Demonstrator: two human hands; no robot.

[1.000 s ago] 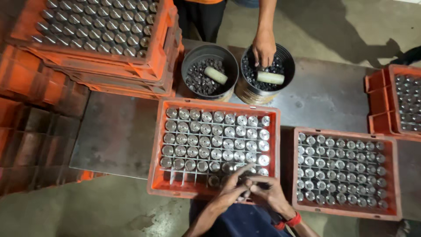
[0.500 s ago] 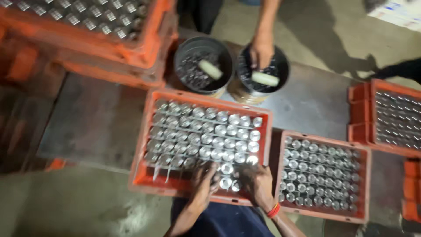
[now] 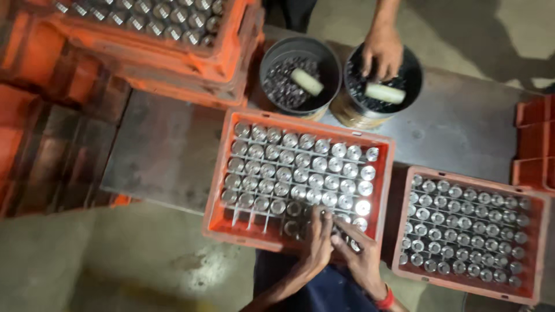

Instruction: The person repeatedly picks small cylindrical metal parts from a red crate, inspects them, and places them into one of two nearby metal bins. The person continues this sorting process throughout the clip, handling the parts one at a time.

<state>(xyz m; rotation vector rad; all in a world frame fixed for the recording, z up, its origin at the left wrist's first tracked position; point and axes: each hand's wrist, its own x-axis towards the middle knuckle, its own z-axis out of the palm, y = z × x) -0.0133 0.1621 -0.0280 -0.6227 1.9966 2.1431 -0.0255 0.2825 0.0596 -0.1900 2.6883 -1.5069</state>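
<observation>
Down low, both hands, left point(image 3: 317, 240) & right point(image 3: 359, 254), pinching shiny round metal caps point(image 3: 352, 241); ribbed orange plastic crate point(image 3: 300, 118).

Dim scene overall. Light from above strikes the shiny metal parts point(image 3: 300, 173) in the orange crate point(image 3: 219, 173), producing glare. Left floor and stacked crates lie in shadow. Slight motion blur throughout.
</observation>
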